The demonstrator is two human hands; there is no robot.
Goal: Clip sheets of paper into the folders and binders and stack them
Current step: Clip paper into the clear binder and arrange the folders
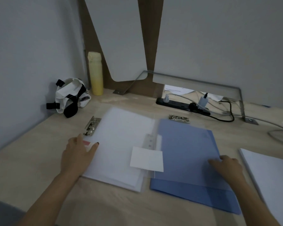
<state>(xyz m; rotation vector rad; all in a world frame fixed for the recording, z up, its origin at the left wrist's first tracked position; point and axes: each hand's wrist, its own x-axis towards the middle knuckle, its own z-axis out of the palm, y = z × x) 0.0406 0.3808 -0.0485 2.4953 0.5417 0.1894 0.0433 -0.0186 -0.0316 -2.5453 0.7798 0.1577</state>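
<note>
A clear folder lies open on the desk with a stack of white sheets on its left half. A metal clip sits at the stack's far left edge. A blue folder lies to the right, under the clear cover. A small white card rests between them near a second clip strip. My left hand lies flat on the left edge of the sheets, fingers spread. My right hand presses flat on the blue folder's right edge. More loose white paper lies at the far right.
A yellow bottle and a white bag with black straps stand at the back left. A black power strip with plugs and cables runs along the back right. A small box of clips sits behind the blue folder.
</note>
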